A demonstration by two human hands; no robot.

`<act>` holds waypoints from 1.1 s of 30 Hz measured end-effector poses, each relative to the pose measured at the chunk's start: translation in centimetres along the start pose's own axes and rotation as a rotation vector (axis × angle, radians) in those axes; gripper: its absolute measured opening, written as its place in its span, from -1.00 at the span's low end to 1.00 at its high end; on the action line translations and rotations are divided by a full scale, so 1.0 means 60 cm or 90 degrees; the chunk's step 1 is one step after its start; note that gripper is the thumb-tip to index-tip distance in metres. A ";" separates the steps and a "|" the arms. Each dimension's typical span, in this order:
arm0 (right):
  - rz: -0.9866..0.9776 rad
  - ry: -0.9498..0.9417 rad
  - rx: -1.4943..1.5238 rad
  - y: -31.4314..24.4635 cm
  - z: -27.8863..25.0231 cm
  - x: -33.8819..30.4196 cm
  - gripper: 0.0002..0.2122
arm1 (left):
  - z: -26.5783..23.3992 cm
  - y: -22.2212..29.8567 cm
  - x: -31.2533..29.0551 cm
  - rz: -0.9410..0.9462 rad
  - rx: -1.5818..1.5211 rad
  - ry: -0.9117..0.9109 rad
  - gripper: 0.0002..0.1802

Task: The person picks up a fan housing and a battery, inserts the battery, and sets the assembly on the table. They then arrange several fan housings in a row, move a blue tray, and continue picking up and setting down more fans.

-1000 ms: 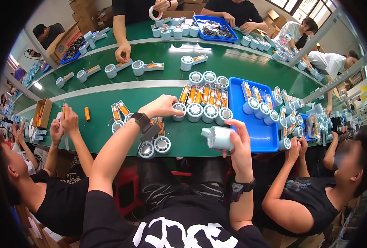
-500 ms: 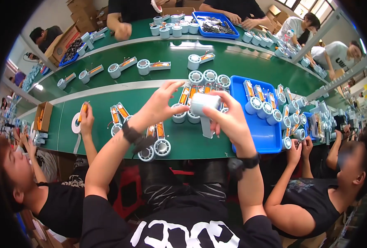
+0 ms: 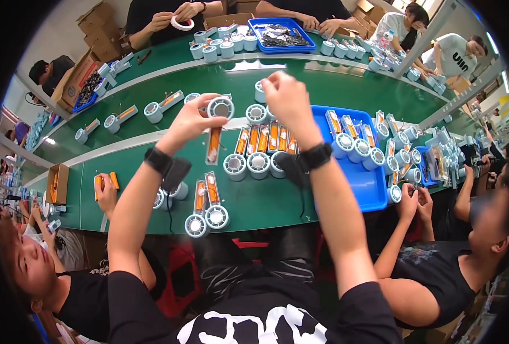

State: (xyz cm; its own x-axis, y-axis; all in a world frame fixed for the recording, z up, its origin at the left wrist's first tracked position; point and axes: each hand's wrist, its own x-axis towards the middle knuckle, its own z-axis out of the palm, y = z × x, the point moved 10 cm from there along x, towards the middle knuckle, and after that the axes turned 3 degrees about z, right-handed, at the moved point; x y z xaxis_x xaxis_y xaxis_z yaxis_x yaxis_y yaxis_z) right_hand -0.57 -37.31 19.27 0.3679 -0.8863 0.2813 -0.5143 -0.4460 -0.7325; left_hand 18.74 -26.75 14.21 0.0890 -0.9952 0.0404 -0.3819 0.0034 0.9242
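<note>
My left hand point(image 3: 186, 125) grips a pale blue fan housing point(image 3: 220, 108) by its round grilled head; the open handle hangs down and shows an orange battery inside. Farther right, my right hand point(image 3: 289, 106) reaches over the aluminium rail, its fingers curled on another fan housing point(image 3: 260, 92) whose handle they hide. Between my arms on the green table stands a row of similar housings point(image 3: 258, 163), with more behind it partly covered by my right hand. Two others point(image 3: 215, 215) lie near the table's front edge.
A blue tray point(image 3: 364, 192) with several housings stands to the right. Spaced housings point(image 3: 153, 112) line the green strip beyond the rail point(image 3: 116, 140). A co-worker's hand point(image 3: 106, 195) holds an orange battery at left; another person's hands point(image 3: 413, 200) work at right.
My left hand now holds a housing, lifted to the left with its grille showing; earlier my right hand held one. My right hand has moved forward to a housing across the rail.
</note>
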 end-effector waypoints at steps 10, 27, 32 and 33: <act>-0.149 -0.255 -0.482 0.175 0.119 0.173 -0.52 | 0.068 -0.218 0.080 -0.184 -0.109 -0.035 -0.49; -0.321 -0.159 -0.579 0.081 0.133 0.212 -0.49 | 0.075 -0.215 0.067 -0.237 0.023 -0.004 -0.49; -0.203 -0.114 -0.322 -0.056 0.056 0.194 -0.41 | -0.024 -0.155 0.045 -0.159 -0.057 0.193 -0.54; -0.223 -0.161 -0.255 -0.081 0.071 0.175 -0.41 | -0.048 -0.150 0.034 -0.143 -0.100 0.216 -0.54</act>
State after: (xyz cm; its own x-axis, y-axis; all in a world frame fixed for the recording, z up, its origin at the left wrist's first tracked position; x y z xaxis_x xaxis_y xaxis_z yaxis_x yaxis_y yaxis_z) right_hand 9.08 -43.88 23.16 0.7168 -0.6420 0.2720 -0.5630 -0.7631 -0.3174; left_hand 25.02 -28.51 7.08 0.4614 -0.8844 -0.0705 -0.1759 -0.1690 0.9698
